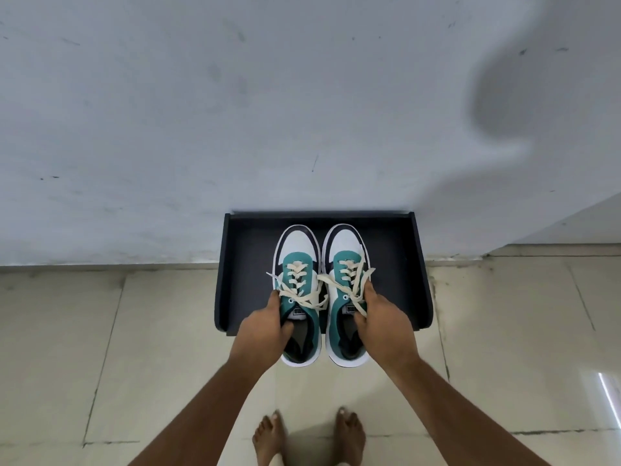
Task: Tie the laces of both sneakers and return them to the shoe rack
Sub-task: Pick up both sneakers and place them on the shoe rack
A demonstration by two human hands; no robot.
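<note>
Each hand — left hand [265,326], right hand [383,319] — has its fingers clamped on a light, stiff-collared sneaker's [300,297] opening above the shoe rack [393,264] — laces [302,294] floppy, best avoided.

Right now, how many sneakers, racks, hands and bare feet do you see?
Sneakers: 2, left one, right one
Shoe rack: 1
Hands: 2, left hand, right hand, each gripping a sneaker
Bare feet: 2, and
Total: 7

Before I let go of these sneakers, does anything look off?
Yes: the laces on both sneakers hang loose, not bowed. Both heels overhang the shoe rack's front edge.
</note>
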